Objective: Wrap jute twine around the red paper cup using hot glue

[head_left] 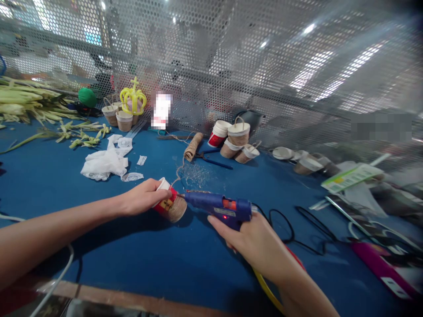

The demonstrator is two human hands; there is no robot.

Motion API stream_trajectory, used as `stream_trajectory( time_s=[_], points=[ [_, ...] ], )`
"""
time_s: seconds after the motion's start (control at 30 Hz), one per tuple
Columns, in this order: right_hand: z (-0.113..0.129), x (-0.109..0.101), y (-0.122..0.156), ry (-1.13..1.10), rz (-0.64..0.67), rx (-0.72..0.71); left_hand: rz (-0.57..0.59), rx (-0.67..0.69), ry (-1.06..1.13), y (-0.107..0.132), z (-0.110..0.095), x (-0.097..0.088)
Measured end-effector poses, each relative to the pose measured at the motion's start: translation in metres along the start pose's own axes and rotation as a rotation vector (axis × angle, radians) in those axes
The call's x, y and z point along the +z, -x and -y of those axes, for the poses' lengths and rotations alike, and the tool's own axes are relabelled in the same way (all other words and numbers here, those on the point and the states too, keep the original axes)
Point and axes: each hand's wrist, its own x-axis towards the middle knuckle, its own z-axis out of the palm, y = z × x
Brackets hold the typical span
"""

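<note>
My left hand (142, 197) grips a red and white paper cup (168, 203) lying on its side above the blue table (185, 259); its lower part is wound with brown twine. My right hand (254, 240) holds a blue glue gun (218, 208), whose nozzle touches the cup where the twine wrapping ends. A strand of twine runs from the cup up to a twine spool (193, 147) farther back.
Scissors (211, 158) lie beside the spool. Several twine-wrapped cups (238, 141) stand behind it, more cups (115, 115) with a yellow crown (132, 99) at back left. Crumpled white paper (105, 162), green stalks (29, 103), a black cable (291, 229), a perforated metal screen (231, 57).
</note>
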Motion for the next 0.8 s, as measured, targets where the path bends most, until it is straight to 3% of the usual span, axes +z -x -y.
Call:
stream_trajectory(
  time_s=[0.13, 0.37, 0.8],
  points=[
    [0.0005, -0.0001, -0.0025, -0.019, 0.006, 0.047, -0.008, 0.010, -0.039, 0.0003, 0.0012, -0.0006],
    [-0.0010, -0.0002, 0.0004, 0.033, -0.011, -0.014, 0.000, 0.016, -0.139, -0.0010, 0.0028, -0.0030],
    [0.0007, 0.0019, 0.0030, 0.032, -0.026, 0.001, 0.013, 0.028, -0.128, -0.0010, 0.0036, -0.0027]
  ],
)
